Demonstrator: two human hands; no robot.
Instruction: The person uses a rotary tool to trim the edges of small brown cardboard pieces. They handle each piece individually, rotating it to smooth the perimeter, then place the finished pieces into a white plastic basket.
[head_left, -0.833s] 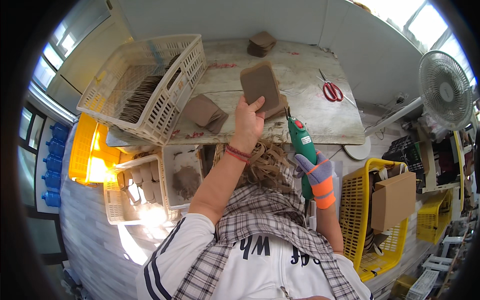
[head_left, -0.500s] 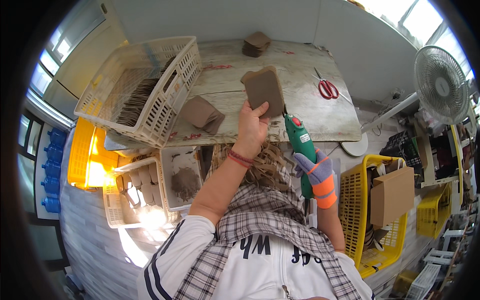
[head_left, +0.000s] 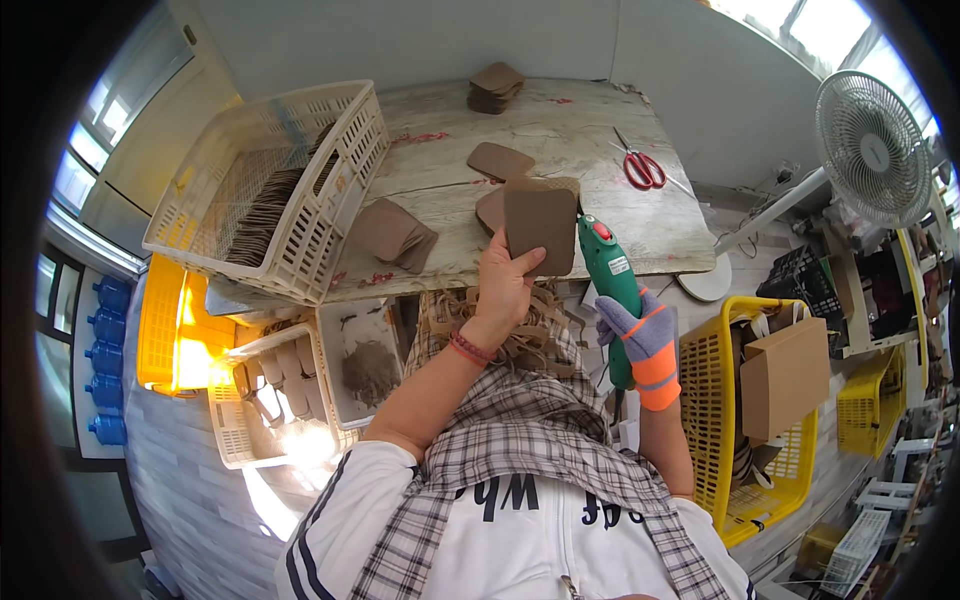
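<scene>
My left hand (head_left: pixel 510 280) grips a flat brown rounded-rectangle piece (head_left: pixel 541 226), thumb across its face, above the table's front edge. In my gloved right hand (head_left: pixel 640 335), grey with orange bands, is a green handheld power tool (head_left: pixel 612 265) with a red button. The tool's thin tip lies at the right edge of the held piece; I cannot tell whether they touch. Behind the held piece, a brown piece (head_left: pixel 489 209) is partly hidden on the table. Another single piece (head_left: pixel 500 160) lies farther back. A fanned stack of such pieces (head_left: pixel 393 235) sits to the left.
A white crate (head_left: pixel 345 180) of brown pieces stands on the table's left. Another stack (head_left: pixel 495 88) is at the back; red-handled scissors (head_left: pixel 642 170) lie right. Brown offcut strips (head_left: pixel 530 345) gather at my lap. A yellow basket (head_left: pixel 705 410) and a fan (head_left: pixel 870 150) stand right.
My left hand has come slightly nearer with a brown piece. Two loose pieces now show on the table behind it. My right hand and the power tool have shifted slightly right.
</scene>
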